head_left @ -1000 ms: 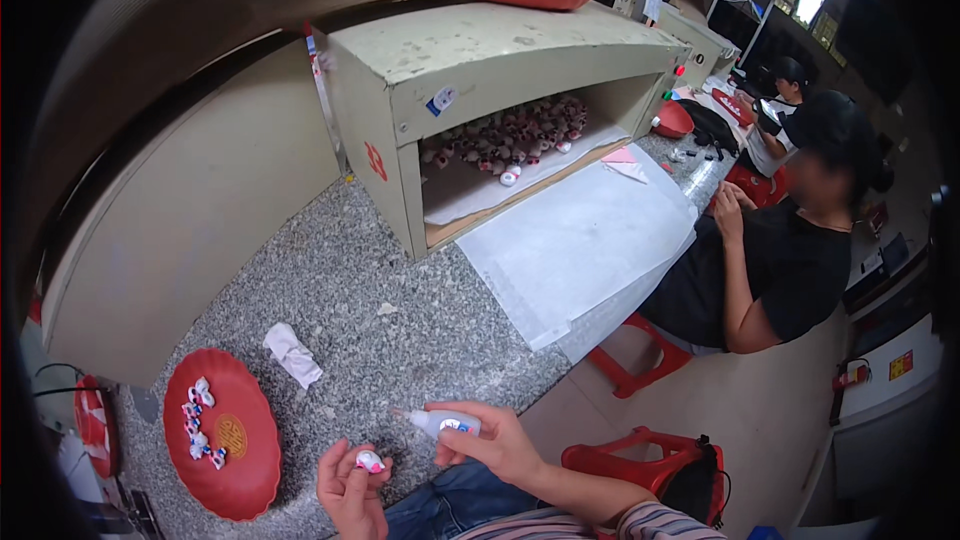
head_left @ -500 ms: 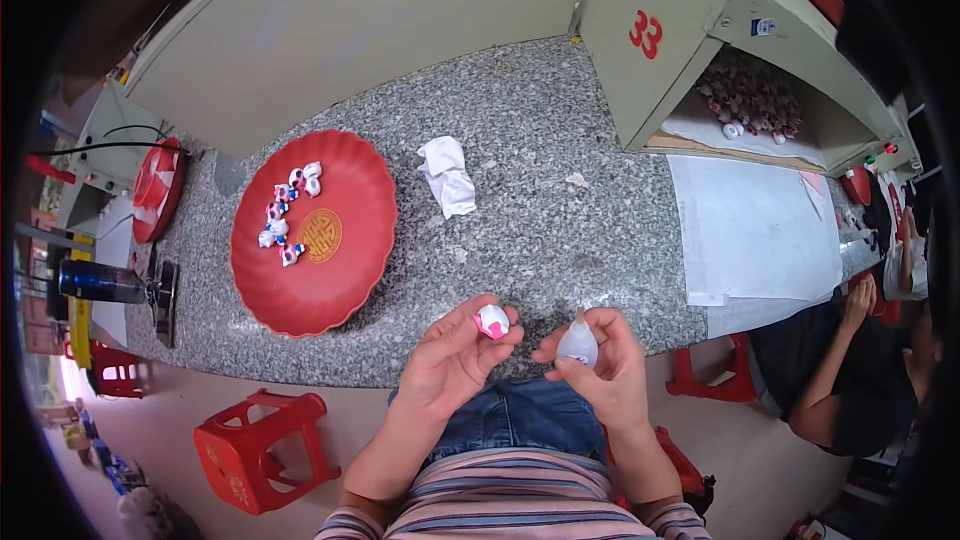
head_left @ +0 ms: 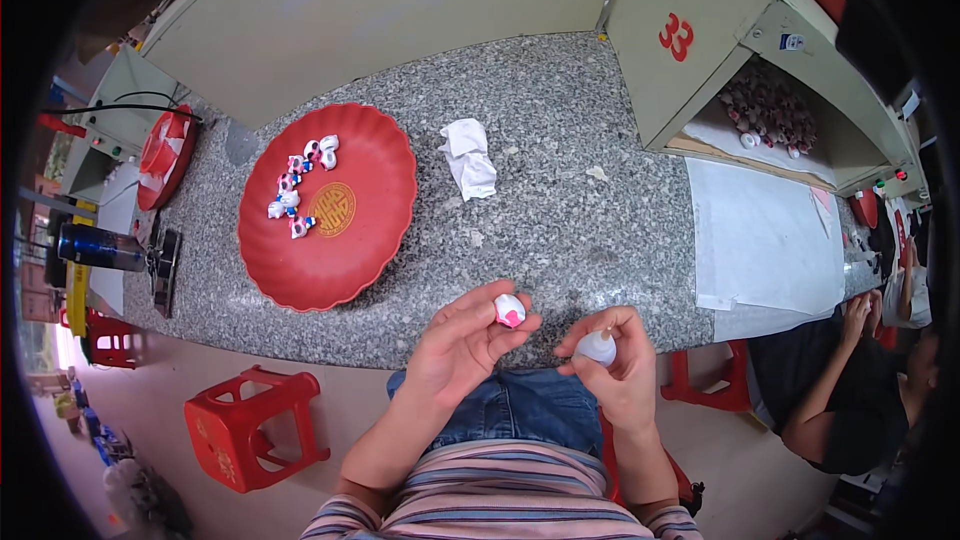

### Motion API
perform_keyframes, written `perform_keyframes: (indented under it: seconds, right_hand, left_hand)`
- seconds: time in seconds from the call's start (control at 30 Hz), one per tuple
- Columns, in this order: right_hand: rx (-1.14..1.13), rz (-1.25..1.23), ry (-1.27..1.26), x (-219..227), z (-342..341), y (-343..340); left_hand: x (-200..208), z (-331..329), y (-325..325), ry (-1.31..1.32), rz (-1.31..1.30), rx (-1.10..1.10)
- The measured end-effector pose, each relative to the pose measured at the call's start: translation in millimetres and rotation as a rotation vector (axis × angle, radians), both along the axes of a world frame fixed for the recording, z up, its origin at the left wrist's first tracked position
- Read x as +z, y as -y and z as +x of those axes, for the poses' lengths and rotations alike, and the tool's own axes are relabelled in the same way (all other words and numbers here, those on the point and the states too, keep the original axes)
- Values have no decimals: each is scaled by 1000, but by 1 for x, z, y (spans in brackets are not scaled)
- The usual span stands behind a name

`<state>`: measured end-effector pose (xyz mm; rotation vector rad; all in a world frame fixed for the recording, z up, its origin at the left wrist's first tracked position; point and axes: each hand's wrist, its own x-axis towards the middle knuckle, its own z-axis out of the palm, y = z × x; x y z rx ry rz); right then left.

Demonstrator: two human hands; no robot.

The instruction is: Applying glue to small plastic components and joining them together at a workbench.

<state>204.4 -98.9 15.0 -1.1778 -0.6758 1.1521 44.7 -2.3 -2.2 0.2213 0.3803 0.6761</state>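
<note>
Between the thumb and fingers of my left hand [head_left: 462, 342] is a small white and pink figurine [head_left: 509, 311], its pink patch facing me. My right hand [head_left: 622, 372] grips a small white squeeze bottle [head_left: 597, 347] with a narrow brownish tip pointing up and away. The two hands are apart, just over the table's near edge, and the bottle tip does not touch the figurine. On the left, a red scalloped plate [head_left: 370, 258] with a gold emblem carries several small white, pink and blue figurines [head_left: 289, 182]. A crumpled white tissue [head_left: 468, 158] lies right of the plate.
At the right, a grey cabinet [head_left: 690, 90] holds a heap of small figurines [head_left: 770, 112]. White paper sheets [head_left: 765, 235] lie before it. A red stool [head_left: 250, 428] stands on the floor at left; another person [head_left: 850, 390] sits at right. A dark blue cylindrical device [head_left: 100, 247] is at far left.
The view has shifted slightly, so the table things sit a little differently. The bottle has tilted, its tip now pointing more away from me. Both hands keep their holds.
</note>
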Motion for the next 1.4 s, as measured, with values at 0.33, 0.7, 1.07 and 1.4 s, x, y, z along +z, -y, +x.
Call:
perform_keyframes:
  seconds: [0.33,0.7,1.07,1.4]
  right_hand:
    - [-24,-77,166,8,-18,-11]
    - [-155,108,499,11,-29,-30]
    - [-143,40,497,8,-36,-20]
    - [-208,110,699,5,-28,-31]
  left_hand:
    - [1,5,3,-4,-23,34]
    - [-15,7,7,-62,-13,96]
    - [-31,6,7,-154,200,136]
    - [-2,18,13,-105,55,106]
